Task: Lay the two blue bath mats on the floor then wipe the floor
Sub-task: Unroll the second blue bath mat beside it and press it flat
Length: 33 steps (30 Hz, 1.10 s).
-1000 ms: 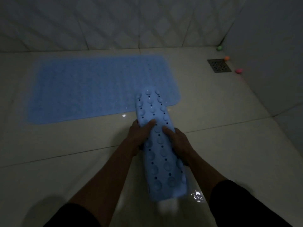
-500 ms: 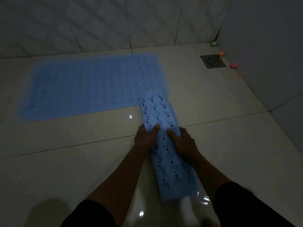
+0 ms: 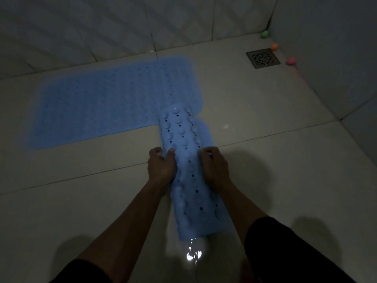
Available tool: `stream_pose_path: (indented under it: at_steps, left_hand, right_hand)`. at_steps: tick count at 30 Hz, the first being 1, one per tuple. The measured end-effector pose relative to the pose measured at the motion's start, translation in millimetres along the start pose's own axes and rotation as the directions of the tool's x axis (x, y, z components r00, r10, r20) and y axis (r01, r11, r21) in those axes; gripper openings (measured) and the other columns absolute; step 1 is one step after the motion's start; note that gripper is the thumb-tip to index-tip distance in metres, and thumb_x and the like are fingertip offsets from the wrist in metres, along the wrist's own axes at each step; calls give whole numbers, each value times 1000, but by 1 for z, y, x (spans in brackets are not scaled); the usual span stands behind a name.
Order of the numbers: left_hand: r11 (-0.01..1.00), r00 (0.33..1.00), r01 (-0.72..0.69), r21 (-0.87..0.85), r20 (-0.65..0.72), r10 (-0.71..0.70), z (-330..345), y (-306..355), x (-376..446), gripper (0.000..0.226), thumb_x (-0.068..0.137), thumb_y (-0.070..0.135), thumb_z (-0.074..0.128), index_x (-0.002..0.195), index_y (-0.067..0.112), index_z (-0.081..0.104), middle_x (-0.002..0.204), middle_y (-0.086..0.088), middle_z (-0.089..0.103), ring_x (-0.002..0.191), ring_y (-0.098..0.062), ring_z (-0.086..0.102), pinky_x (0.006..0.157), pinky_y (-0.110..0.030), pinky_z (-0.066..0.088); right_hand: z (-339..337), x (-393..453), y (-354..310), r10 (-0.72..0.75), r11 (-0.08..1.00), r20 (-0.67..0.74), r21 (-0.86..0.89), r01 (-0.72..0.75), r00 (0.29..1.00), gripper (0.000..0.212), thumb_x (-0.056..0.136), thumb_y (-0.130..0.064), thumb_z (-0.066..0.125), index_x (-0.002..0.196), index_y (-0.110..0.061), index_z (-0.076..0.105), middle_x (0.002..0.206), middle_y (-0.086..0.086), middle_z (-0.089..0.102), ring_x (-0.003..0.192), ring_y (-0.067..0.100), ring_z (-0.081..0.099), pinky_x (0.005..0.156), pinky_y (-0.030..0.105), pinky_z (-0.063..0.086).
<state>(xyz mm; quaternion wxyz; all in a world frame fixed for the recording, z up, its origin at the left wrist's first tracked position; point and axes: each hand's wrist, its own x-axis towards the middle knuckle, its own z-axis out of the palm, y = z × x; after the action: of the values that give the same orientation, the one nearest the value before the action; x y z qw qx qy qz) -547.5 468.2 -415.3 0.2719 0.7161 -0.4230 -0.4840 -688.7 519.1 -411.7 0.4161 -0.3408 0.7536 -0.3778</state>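
One blue bath mat (image 3: 114, 103) lies flat on the pale tiled floor (image 3: 285, 180), along the back wall. The second blue mat (image 3: 191, 180) is rolled lengthwise, suction cups outward, and runs from near my knees up to the flat mat's right corner. A flap of it has come loose on the right side and lies on the floor. My left hand (image 3: 161, 165) grips the roll's left edge and my right hand (image 3: 213, 165) grips its right edge, both at mid-length.
A square metal drain (image 3: 263, 58) sits in the far right corner, with a green (image 3: 264, 34), an orange (image 3: 274, 46) and a pink (image 3: 291, 61) small object beside the right wall. A wet glint (image 3: 192, 255) shows on the floor below the roll.
The roll has come down toward the floor and its far end now overlaps the flat mat's corner. My hands have spread from the roll's top to its two sides, and a flap has opened on the right.
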Motion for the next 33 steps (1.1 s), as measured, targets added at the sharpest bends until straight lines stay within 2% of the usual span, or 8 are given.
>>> stream_pose_path:
  at_steps: [3, 7, 9, 12, 16, 23, 28, 33]
  left_hand:
    - [1000, 999, 19, -23, -25, -19, -8, -1, -4, 52, 90, 55, 59, 130, 22, 53, 123, -6, 64, 105, -26, 64, 96, -46, 55]
    - [999, 998, 42, -8, 44, -42, -21, -6, -11, 76, 85, 65, 63, 143, 19, 47, 130, -4, 59, 115, -28, 61, 102, -46, 51]
    - [999, 999, 39, 18, 25, -40, -26, -11, -9, 76, 88, 62, 60, 146, 16, 43, 138, -9, 56, 118, -30, 60, 102, -46, 51]
    - [996, 999, 8, 94, -45, -4, -31, -14, -14, 66, 96, 56, 51, 146, 12, 41, 138, -14, 56, 119, -32, 58, 101, -43, 50]
    - [992, 998, -35, 125, -46, 41, -41, -15, -14, 55, 103, 47, 43, 143, 10, 43, 137, -16, 57, 120, -32, 57, 101, -39, 48]
    - [986, 999, -38, 165, 15, 36, -57, -27, -4, 50, 105, 39, 41, 140, 4, 51, 138, -18, 57, 122, -34, 57, 105, -40, 46]
    - [991, 998, -38, 126, 46, 32, -58, -32, -1, 46, 105, 37, 41, 137, 6, 53, 136, -15, 58, 120, -33, 57, 105, -39, 46]
    - [998, 996, -4, 63, 85, -1, -57, -28, 3, 51, 101, 44, 41, 135, 10, 56, 134, -14, 60, 117, -33, 59, 105, -46, 47]
  right_hand:
    - [5, -5, 2, -32, 999, 104, 10, 32, 994, 47, 97, -44, 54, 134, -16, 50, 117, 3, 59, 99, 20, 58, 76, 27, 42]
    - [17, -11, 0, -38, 997, 105, 76, 30, 994, 36, 99, -49, 47, 128, -28, 47, 112, -3, 59, 97, 18, 59, 77, 28, 43]
    - [20, -9, -4, -39, 999, 106, 39, 35, 994, 29, 101, -42, 44, 125, -26, 47, 114, 1, 61, 100, 23, 61, 79, 33, 45]
    - [25, -7, -12, -4, 1000, 151, -4, 5, 989, 44, 97, -38, 54, 135, -18, 44, 119, 10, 63, 106, 30, 62, 86, 41, 52]
    - [38, -12, -21, -30, 999, 214, -15, 34, 976, 48, 96, -34, 57, 137, -14, 43, 132, 12, 56, 114, 29, 58, 88, 37, 48]
    - [54, -22, -29, -74, 997, 126, -18, 77, 989, 36, 88, -35, 62, 116, -23, 42, 110, 8, 62, 92, 27, 62, 80, 47, 56]
    - [55, -25, -27, -72, 994, 85, -75, 78, 994, 35, 91, -35, 59, 120, -23, 44, 101, 6, 64, 84, 24, 63, 72, 38, 54]
    - [66, -25, -32, -118, 992, 41, -46, 120, 992, 34, 95, -34, 56, 126, -20, 48, 109, 6, 64, 89, 22, 63, 72, 35, 53]
